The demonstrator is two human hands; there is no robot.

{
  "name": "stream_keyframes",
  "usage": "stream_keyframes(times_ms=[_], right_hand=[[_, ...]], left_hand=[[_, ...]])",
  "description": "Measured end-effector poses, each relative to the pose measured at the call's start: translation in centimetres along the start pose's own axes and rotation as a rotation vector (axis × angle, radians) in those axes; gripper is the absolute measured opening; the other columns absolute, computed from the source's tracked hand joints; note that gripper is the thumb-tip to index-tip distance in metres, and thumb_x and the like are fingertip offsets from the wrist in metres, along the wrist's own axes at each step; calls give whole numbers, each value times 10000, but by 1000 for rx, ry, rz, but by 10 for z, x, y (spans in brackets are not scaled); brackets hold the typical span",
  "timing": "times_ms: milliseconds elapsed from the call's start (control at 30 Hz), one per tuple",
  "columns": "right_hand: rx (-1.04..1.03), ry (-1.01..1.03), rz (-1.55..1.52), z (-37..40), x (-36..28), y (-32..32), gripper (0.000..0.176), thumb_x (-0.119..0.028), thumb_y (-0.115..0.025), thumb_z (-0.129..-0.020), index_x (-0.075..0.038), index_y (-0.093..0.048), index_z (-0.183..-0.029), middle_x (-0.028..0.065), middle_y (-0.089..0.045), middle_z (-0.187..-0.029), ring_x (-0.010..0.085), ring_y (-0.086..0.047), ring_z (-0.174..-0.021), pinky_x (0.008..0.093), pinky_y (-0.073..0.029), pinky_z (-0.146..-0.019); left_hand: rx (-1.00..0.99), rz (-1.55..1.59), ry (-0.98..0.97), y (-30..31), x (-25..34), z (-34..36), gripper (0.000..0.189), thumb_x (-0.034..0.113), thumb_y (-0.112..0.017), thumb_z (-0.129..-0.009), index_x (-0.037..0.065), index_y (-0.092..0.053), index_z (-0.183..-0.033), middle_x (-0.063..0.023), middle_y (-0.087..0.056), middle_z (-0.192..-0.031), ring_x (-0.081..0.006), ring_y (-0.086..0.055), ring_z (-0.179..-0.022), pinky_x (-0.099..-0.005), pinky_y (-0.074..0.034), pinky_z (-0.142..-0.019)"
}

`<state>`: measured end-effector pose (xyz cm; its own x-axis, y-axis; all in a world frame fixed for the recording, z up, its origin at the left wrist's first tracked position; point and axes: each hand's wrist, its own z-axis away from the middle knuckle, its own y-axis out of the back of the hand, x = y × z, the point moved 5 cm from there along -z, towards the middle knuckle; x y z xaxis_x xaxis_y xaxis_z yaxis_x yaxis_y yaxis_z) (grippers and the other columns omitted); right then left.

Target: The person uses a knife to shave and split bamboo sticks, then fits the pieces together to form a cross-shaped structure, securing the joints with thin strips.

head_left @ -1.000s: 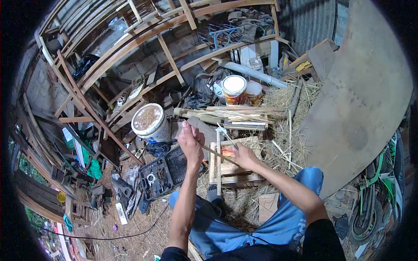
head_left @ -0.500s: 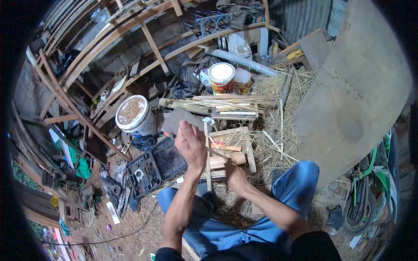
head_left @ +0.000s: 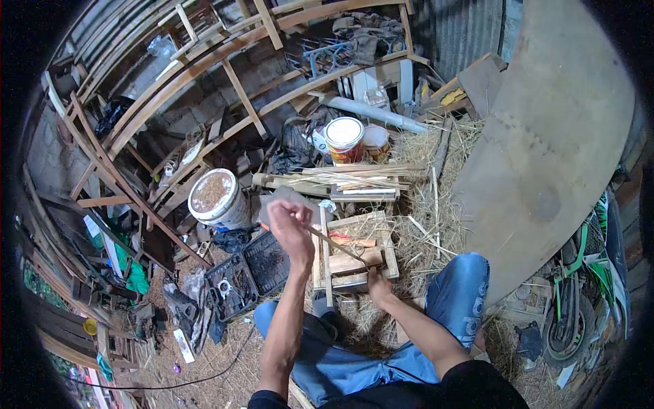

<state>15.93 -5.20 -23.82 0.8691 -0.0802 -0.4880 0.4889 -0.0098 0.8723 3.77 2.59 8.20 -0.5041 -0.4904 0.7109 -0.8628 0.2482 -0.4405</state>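
A thin wooden strip [head_left: 337, 247] slants down from my left hand to my right hand. My left hand [head_left: 291, 225] is raised at the upper end, its fingers curled round the strip. My right hand [head_left: 379, 288] is lower and closer to me, closed at the strip's lower end; its fingertips are partly hidden. Under the strip lies a rounded wooden block [head_left: 368, 258] across a low wooden frame [head_left: 390, 251]. An upright narrow slat [head_left: 325, 273] stands at the frame's left side.
Beyond the frame is a pile of thin strips [head_left: 347, 177]. A white bucket [head_left: 225, 211] and a paint pail [head_left: 344, 140] stand behind. An open black tool case [head_left: 269, 262] lies left. A large board [head_left: 538, 157] leans right, near a green-and-black motorbike [head_left: 572, 300]. Straw covers the ground.
My hands have moved apart: the right has come down and towards me, the left slightly up and left. More of the strip shows between them. The view has shifted a little.
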Motion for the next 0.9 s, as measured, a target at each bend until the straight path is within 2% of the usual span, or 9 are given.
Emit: stream_keyframes(times_ms=[67,100,233,467,567,600,633,800,900], right_hand=[[-154,-134,-159,-5,5,-5,339,-107,-328,-909,98,-363,-1177,273,-622,-868,423,-615,-818,507,-492,-708],[-238,-210,-267,-3,-4,13,353,-138,-336,-918,103,-349,-1175,306,-607,-909,453,-598,-844,523,-471,-756],[-236,-173,-295,-3,-8,23,375,-172,-353,-925,103,-350,-1180,329,-595,-914,454,-593,-871,516,-467,-774],[-105,-52,-428,-5,-85,98,302,-198,-326,-944,68,-438,-1035,336,-590,-815,473,-579,-859,531,-436,-785],[-171,-39,-403,-3,-65,71,280,-190,-312,-939,55,-426,-1014,331,-590,-793,465,-592,-810,534,-457,-723],[-151,-214,-315,-5,-8,3,278,-193,-298,-940,43,-420,-1023,339,-587,-807,465,-593,-804,535,-462,-707],[-110,-180,-309,-1,5,-10,280,-197,-296,-941,41,-417,-1026,334,-591,-809,463,-594,-802,532,-464,-701],[-102,-121,-107,-13,-5,3,238,-111,-421,-903,80,-408,-1045,256,-622,-724,404,-633,-679,483,-516,-601],[-146,-151,-316,-19,-11,-4,292,-195,-370,-948,79,-440,-1018,295,-609,-744,447,-616,-729,530,-469,-648]], left_hand=[[71,-365,-272,-1,11,10,169,225,-392,-986,57,-399,-961,-32,-424,-761,-97,-421,-641,-239,-373,-573],[115,-422,-173,6,6,19,144,157,-398,-977,43,-387,-1064,-57,-456,-860,-123,-468,-751,-266,-409,-684],[143,-622,-99,31,-19,46,123,98,-405,-969,10,-438,-1049,-75,-520,-886,-139,-532,-793,-274,-441,-716],[87,-584,-132,63,-34,72,136,100,-441,-960,-15,-486,-1018,-94,-544,-846,-162,-570,-755,-292,-485,-690],[152,-545,-113,67,-30,75,98,75,-458,-946,-14,-496,-964,-76,-535,-824,-137,-561,-737,-244,-457,-695],[186,-502,-85,75,-35,73,107,95,-467,-947,-7,-492,-960,-72,-543,-831,-125,-551,-714,-235,-452,-678],[175,-517,-58,82,-38,73,112,100,-467,-948,-8,-494,-964,-69,-548,-830,-119,-552,-716,-232,-450,-666],[190,-585,-74,79,-30,60,133,115,-461,-954,-10,-504,-970,-61,-562,-825,-104,-554,-729,-229,-449,-633],[215,-550,-42,84,-26,54,146,126,-463,-956,-11,-508,-982,-65,-563,-824,-112,-580,-731,-223,-472,-639]])
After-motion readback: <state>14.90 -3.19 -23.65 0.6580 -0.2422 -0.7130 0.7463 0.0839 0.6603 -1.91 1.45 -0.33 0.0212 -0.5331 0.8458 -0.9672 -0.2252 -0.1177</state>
